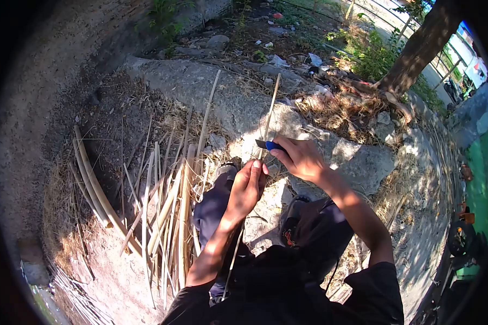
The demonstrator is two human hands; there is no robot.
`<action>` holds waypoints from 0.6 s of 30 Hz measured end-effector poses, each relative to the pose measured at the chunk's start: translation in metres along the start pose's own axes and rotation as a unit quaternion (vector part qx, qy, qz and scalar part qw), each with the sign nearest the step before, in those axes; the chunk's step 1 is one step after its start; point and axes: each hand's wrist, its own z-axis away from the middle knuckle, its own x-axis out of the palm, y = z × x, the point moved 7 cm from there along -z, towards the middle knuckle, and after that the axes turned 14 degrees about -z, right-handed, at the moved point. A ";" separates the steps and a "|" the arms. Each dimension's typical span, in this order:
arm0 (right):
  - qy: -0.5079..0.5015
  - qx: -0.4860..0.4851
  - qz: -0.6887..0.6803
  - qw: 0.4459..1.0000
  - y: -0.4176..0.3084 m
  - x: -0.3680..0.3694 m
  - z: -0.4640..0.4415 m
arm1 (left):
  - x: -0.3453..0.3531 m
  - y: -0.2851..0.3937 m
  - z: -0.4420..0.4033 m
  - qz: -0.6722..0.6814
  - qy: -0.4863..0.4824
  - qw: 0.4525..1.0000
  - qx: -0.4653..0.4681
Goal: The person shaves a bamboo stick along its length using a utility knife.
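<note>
A long thin bamboo strip (270, 114) runs up and away from my lap, its far end pointing over the rock. My left hand (248, 183) is closed around it, thumb and fingers pinching the strip in front of my knees. In my right hand (301, 157) is a blue-handled utility knife (274, 145), gripped with the fingers wrapped round the handle. Its dark blade lies across the strip just beyond my left hand; I cannot tell how deep it bites. The strip's lower part passes down between my legs, partly hidden by my arm.
A heap of split bamboo pieces (165, 216) lies left of my legs, with curved lengths (95, 181) farther left. Pale rock (358, 168) spreads ahead and right. A tree trunk (423, 49) rises at upper right. Thin sticks (81, 298) lie at lower left.
</note>
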 end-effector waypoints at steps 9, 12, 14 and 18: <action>-0.027 -0.011 0.019 0.999 0.007 0.007 0.008 | -0.007 0.014 0.001 -0.308 0.129 0.927 0.168; -0.024 -0.021 0.017 0.999 0.012 0.011 0.009 | -0.003 0.027 0.010 -0.396 0.184 0.863 0.253; -0.014 -0.031 0.021 0.999 0.014 0.011 0.008 | -0.003 0.025 0.013 -0.429 0.185 0.839 0.280; -0.003 -0.034 0.047 0.998 0.015 0.011 0.008 | -0.004 0.023 0.012 -0.435 0.162 0.848 0.255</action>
